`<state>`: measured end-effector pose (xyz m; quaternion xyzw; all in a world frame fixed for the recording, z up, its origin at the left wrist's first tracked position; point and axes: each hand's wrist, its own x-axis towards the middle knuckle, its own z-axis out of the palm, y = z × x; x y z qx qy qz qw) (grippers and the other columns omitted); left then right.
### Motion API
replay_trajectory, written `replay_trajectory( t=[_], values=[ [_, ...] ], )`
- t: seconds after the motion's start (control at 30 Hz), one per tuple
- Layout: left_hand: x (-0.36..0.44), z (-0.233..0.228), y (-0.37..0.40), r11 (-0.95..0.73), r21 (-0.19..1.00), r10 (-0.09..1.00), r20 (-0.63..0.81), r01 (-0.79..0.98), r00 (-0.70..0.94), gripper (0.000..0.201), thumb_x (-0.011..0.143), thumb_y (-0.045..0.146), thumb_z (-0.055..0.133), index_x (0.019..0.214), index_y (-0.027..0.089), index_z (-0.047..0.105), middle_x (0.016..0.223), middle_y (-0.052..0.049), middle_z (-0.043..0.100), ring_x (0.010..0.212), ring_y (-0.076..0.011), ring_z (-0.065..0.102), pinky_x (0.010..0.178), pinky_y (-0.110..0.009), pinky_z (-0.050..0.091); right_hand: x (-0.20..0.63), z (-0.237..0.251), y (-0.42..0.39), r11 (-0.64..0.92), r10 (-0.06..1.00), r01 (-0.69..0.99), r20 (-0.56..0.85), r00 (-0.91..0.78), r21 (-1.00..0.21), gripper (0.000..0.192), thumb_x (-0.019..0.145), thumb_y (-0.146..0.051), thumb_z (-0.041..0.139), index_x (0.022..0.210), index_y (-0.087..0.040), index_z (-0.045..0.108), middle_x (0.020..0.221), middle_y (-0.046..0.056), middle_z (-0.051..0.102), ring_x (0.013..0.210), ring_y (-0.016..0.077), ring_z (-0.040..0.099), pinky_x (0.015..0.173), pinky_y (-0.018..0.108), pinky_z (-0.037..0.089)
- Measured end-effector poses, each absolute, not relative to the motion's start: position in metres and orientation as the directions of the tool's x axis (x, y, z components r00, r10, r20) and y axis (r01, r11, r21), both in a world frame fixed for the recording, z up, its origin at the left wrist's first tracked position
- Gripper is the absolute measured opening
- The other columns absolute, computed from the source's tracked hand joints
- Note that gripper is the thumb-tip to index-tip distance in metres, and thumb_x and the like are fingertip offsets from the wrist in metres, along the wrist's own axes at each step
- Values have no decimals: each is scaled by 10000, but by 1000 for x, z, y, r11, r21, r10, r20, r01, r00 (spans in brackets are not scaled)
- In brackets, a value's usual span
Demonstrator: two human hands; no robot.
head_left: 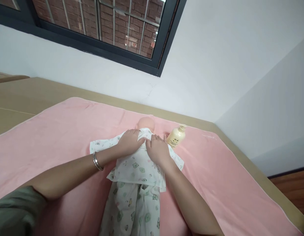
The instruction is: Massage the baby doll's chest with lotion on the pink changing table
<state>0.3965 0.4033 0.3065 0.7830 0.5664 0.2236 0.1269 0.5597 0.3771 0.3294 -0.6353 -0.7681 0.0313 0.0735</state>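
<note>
1. Baby doll lies at frame centre on a pink towel, head toward 12 o'clock and legs running off the frame at 6 o'clock. Only the bare back or top of its head shows; no face is visible.
2. The doll wears a white printed top and matching trousers with small green figures.
3. Left hand rests flat on the doll's upper body, at about 11 o'clock from the doll's middle. Palm down, fingers laid out together, gripping nothing.
4. A silver bangle sits on the left wrist.
5. Right hand rests flat on the same garment at about 1 o'clock from the doll's middle. Palm down, fingers extended toward 12 o'clock, gripping nothing.
6. The two hands lie just beside each other, fingertips nearly meeting below the doll's neck.
7. Cream pump bottle lies tilted on the towel at 2 o'clock from the doll's middle, just beside the right hand; contact cannot be told.
8. The towel covers a tan surface. White wall and a dark-framed window lie at 12 o'clock.
</note>
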Motion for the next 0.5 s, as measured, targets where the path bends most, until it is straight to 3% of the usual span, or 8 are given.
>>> replay_trajectory(
  t=[0.13,0.2,0.4,0.5],
  values=[
    [405,296,382,-412,316,887,354,855,296,517,999,411,364,1299,50,581,1313,-252,651,1279,-384,563,1107,-521,418,579,330,398,161,984,926,-19,-178,-342,542,1093,-507,273,1303,-139,611,1415,187,611,1394,316,491,1237,585,95],
    [406,294,379,-443,277,861,395,853,319,522,994,391,368,1308,28,574,1343,-272,628,1311,-394,537,1137,-530,388,581,330,400,143,986,920,-27,-164,-366,544,1095,-519,262,1316,-161,607,1402,170,624,1387,312,497,1238,586,82],
    [395,305,408,-340,487,939,222,805,263,423,975,471,401,1073,154,665,1117,-171,732,1052,-336,673,922,-456,527,558,329,372,175,982,975,99,-163,-135,568,1112,-440,235,1328,-54,593,1377,254,613,1370,355,503,1237,583,64],
    [393,308,412,-324,488,945,194,810,261,408,961,479,423,1022,158,668,1058,-161,740,1005,-335,684,897,-456,535,556,329,368,204,975,973,106,-193,-104,594,1115,-453,227,1347,-33,577,1413,272,582,1390,349,490,1244,571,57]
  ],
)
